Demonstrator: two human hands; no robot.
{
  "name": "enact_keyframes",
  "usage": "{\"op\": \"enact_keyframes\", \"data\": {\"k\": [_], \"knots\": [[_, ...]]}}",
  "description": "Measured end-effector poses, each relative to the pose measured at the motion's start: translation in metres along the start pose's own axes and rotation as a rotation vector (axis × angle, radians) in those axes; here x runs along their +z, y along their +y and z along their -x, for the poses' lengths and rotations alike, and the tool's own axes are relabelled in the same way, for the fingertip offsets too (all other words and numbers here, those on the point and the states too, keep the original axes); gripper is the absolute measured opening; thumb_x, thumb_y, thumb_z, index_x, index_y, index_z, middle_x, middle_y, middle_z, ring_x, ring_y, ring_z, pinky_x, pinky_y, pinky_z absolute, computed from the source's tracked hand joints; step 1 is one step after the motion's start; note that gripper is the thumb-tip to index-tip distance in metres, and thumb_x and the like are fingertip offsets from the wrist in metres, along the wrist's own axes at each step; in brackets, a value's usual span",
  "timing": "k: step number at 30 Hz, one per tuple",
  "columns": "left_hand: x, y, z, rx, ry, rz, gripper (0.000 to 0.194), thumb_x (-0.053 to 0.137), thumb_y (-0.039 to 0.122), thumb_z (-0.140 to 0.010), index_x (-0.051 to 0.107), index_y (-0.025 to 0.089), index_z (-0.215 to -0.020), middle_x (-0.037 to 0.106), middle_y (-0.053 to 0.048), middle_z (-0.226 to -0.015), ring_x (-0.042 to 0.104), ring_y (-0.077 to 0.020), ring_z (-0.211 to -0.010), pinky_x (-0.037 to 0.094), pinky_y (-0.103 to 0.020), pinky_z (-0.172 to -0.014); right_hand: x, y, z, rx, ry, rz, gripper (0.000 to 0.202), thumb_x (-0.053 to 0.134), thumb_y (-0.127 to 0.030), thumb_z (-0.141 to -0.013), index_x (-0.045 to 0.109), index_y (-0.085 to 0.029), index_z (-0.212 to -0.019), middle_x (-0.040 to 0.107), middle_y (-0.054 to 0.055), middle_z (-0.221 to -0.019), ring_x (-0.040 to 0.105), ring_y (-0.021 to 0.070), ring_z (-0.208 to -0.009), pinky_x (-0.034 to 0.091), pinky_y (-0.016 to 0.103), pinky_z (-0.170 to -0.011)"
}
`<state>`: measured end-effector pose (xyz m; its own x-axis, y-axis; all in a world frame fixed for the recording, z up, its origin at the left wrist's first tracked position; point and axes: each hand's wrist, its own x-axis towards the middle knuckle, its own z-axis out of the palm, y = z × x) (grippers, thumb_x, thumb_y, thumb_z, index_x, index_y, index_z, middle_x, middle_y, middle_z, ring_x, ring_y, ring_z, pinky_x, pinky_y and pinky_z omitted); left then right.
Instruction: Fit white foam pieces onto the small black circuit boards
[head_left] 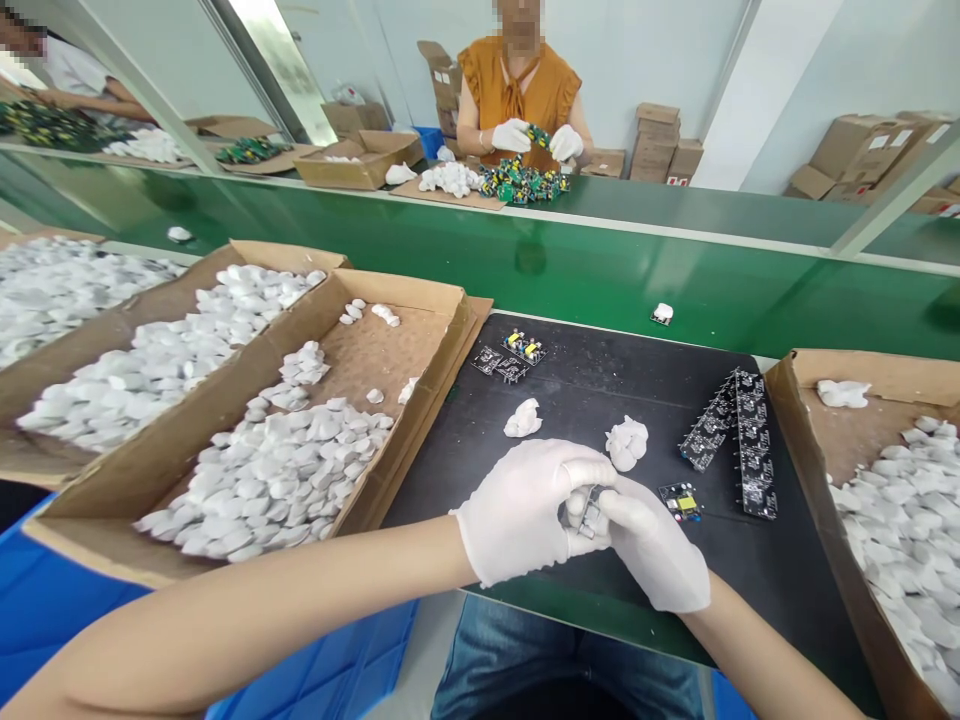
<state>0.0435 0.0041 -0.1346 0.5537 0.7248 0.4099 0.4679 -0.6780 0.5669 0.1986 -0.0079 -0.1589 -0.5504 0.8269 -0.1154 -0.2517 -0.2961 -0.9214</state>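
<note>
My left hand (534, 510) and my right hand (654, 545), both in white gloves, meet above the black work mat (600, 375). Their fingers are closed around a small circuit board (591, 512), which looks grey and dark; the fingers cover most of it. Just beyond the hands lie a crumpled white piece (627, 443) and a smaller white clump (523, 418). To the right of my right hand rests a loose circuit board (681, 502) with a yellow component. Farther right are two strips of joined circuit boards (754, 445), one upright-looking row beside a slanted one (711, 420).
Cardboard trays of white plastic housings stand left (262, 480) and right (904, 530). More boards (511, 357) lie at the mat's back left. Behind runs a green conveyor (585, 265) carrying a white-capped part (662, 313). Across it, a co-worker in orange (517, 95) holds boards.
</note>
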Motion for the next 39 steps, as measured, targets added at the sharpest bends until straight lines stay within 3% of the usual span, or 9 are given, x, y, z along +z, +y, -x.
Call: {"op": "enact_keyframes", "data": {"k": [4,11,15,21,27,30,32,35,39], "knots": [[0.000,-0.004,0.000,0.009,-0.001,0.050,0.017,0.067,0.028,-0.071,0.062,0.020,-0.085,0.068,-0.006,-0.099,0.064,-0.0203,-0.091,0.050,-0.033,-0.083,0.000,-0.002,0.000,-0.029,-0.020,0.045,0.025,0.053,-0.040,-0.083,0.058,-0.017,-0.074,0.055,0.003,-0.076,0.049,0.0171,-0.073,0.039,0.030,-0.068],[0.000,-0.013,0.001,0.003,0.048,0.409,0.044,0.074,0.028,-0.065,0.057,0.018,-0.105,0.063,-0.010,-0.106,0.061,-0.0214,-0.099,0.049,-0.036,-0.087,0.004,-0.009,0.004,-0.015,-0.054,-0.263,0.029,0.049,-0.043,-0.085,0.061,-0.021,-0.071,0.062,0.004,-0.079,0.055,0.0215,-0.086,0.044,0.034,-0.077],[-0.005,-0.014,-0.001,0.033,0.059,0.329,0.055,0.074,0.027,-0.063,0.052,0.019,-0.113,0.061,-0.011,-0.113,0.057,-0.0238,-0.107,0.045,-0.041,-0.092,0.003,-0.011,0.005,0.034,0.025,-0.148,0.025,0.053,-0.039,-0.085,0.062,-0.019,-0.073,0.059,0.004,-0.078,0.053,0.0185,-0.080,0.043,0.032,-0.077],[-0.014,-0.012,-0.007,0.047,-0.080,-0.016,0.039,0.073,0.039,-0.064,0.063,0.020,-0.097,0.066,-0.008,-0.103,0.061,-0.0244,-0.097,0.038,-0.045,-0.095,0.003,-0.008,0.003,0.068,0.056,-0.166,0.033,0.054,-0.046,-0.083,0.062,-0.017,-0.069,0.057,0.005,-0.074,0.051,0.0186,-0.074,0.043,0.032,-0.072],[-0.009,-0.013,-0.006,0.061,0.001,0.139,0.040,0.075,0.049,-0.060,0.067,0.019,-0.085,0.071,-0.007,-0.088,0.064,-0.0220,-0.086,0.045,-0.039,-0.086,0.006,-0.015,0.003,0.125,0.067,0.010,0.017,0.062,-0.034,-0.078,0.063,-0.017,-0.078,0.056,0.002,-0.079,0.049,0.0167,-0.077,0.041,0.029,-0.070],[-0.006,-0.010,-0.004,0.075,0.032,0.240,0.041,0.075,0.052,-0.059,0.068,0.017,-0.079,0.071,-0.008,-0.084,0.065,-0.0220,-0.084,0.049,-0.036,-0.080,0.006,-0.015,0.003,0.141,0.013,0.098,0.023,0.062,-0.039,-0.078,0.063,-0.016,-0.082,0.056,0.002,-0.078,0.049,0.0176,-0.077,0.041,0.031,-0.070],[-0.006,-0.008,-0.001,-0.005,0.067,0.311,0.037,0.075,0.048,-0.061,0.069,0.017,-0.079,0.071,-0.008,-0.084,0.065,-0.0220,-0.083,0.050,-0.037,-0.080,0.005,-0.013,0.004,0.075,-0.047,0.079,0.037,0.053,-0.051,-0.082,0.062,-0.015,-0.076,0.056,0.003,-0.075,0.051,0.0180,-0.074,0.043,0.033,-0.072],[-0.009,-0.004,0.000,-0.276,0.091,0.485,0.025,0.069,0.041,-0.069,0.069,0.017,-0.075,0.071,-0.008,-0.089,0.065,-0.0224,-0.085,0.050,-0.038,-0.079,0.005,-0.009,0.006,-0.028,-0.086,0.145,0.058,0.031,-0.061,-0.088,0.061,-0.015,-0.069,0.060,0.007,-0.073,0.057,0.0203,-0.072,0.046,0.037,-0.073],[-0.013,0.002,-0.002,-0.488,0.100,0.649,0.021,0.061,0.036,-0.073,0.067,0.016,-0.073,0.069,-0.007,-0.090,0.062,-0.0221,-0.085,0.049,-0.038,-0.074,0.003,-0.009,0.008,-0.427,0.338,0.773,0.036,0.057,-0.053,-0.079,0.059,-0.019,-0.090,0.063,0.008,-0.083,0.059,0.0227,-0.077,0.049,0.039,-0.071]]}}
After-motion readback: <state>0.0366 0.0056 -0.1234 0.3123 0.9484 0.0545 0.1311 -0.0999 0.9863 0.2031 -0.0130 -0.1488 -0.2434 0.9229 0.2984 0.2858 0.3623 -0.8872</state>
